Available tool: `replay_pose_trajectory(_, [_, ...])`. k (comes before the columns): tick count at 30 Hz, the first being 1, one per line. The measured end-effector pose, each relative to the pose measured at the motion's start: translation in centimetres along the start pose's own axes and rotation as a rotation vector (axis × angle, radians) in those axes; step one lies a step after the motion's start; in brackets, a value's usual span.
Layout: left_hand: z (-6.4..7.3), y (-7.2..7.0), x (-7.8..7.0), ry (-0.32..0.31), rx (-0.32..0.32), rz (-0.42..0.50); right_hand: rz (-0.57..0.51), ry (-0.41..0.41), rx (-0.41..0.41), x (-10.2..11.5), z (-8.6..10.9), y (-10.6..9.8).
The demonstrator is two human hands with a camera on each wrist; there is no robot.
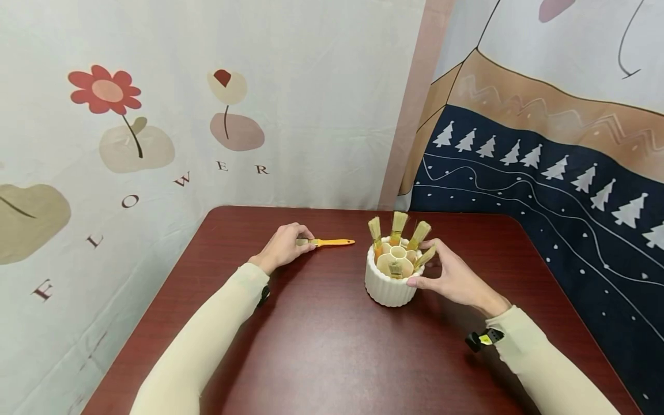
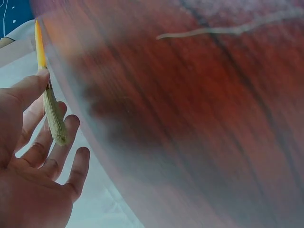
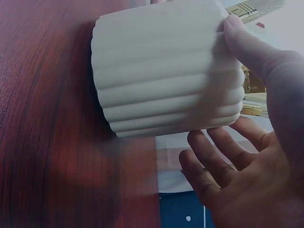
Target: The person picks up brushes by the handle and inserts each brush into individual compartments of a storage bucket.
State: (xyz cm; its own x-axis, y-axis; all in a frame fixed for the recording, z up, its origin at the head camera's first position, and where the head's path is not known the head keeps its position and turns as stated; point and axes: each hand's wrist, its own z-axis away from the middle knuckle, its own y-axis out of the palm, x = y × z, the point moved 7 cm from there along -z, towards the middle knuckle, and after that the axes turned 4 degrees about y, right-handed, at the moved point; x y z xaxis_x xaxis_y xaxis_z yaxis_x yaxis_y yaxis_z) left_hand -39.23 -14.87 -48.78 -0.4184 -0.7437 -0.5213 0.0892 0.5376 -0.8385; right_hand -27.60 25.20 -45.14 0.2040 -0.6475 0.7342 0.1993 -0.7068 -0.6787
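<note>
A paintbrush with a yellow handle [image 1: 336,242] and pale bristles [image 2: 54,116] lies between the thumb and fingers of my left hand [image 1: 282,246], which pinches it near the ferrule. Its handle points right, toward a white ribbed round holder [image 1: 390,287]. Several paintbrushes [image 1: 398,227] stand bristles up in the holder's compartments, leaning outward around a small central tube [image 1: 398,252]. At the holder's right side, my right hand [image 1: 459,279] grips the rim, thumb at the near side and fingers around the far side. The right wrist view shows the ribbed wall close up, beside the fingers.
Both hands work above a dark red wood-grain table [image 1: 332,357]. A pale curtain with printed flowers [image 1: 332,115] hangs behind and to the left, and a navy curtain with printed trees [image 1: 519,190] at the right.
</note>
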Motion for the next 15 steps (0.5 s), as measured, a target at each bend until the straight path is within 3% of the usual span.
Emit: replay_pose_trajectory(15, [0.4, -1.3, -1.2, 0.044, -0.065, 0.006, 0.040, 0.000, -0.009, 0.2, 0.1, 0.0])
